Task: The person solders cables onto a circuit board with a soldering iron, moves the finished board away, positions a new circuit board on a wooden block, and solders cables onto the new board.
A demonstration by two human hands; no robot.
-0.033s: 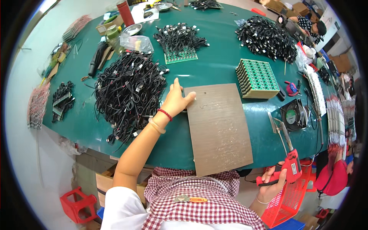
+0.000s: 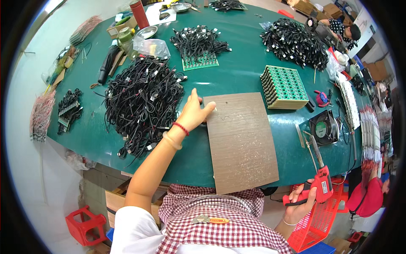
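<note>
A brown wood-grain board [image 2: 242, 139] lies in front of me, its near edge reaching over the table edge. My left hand [image 2: 195, 111] is at the board's far left corner, fingers apart and thumb over its edge. Something dark shows partly under that hand; I cannot make it out. At the right, my right hand [image 2: 301, 202] is closed round the handle of a red soldering gun [image 2: 323, 186], its metal tip pointing up and away from me. To the board's right stands a stack of green circuit boards [image 2: 285, 86]. A large heap of black cables [image 2: 141, 101] lies left of my left hand.
More black cables [image 2: 198, 42] lie on a green circuit board [image 2: 201, 62], with another heap [image 2: 294, 42] at the far right. A black fan [image 2: 324, 128] sits near the soldering tip. Below are a red basket [image 2: 321, 220] and a red stool [image 2: 86, 225]. People work at right.
</note>
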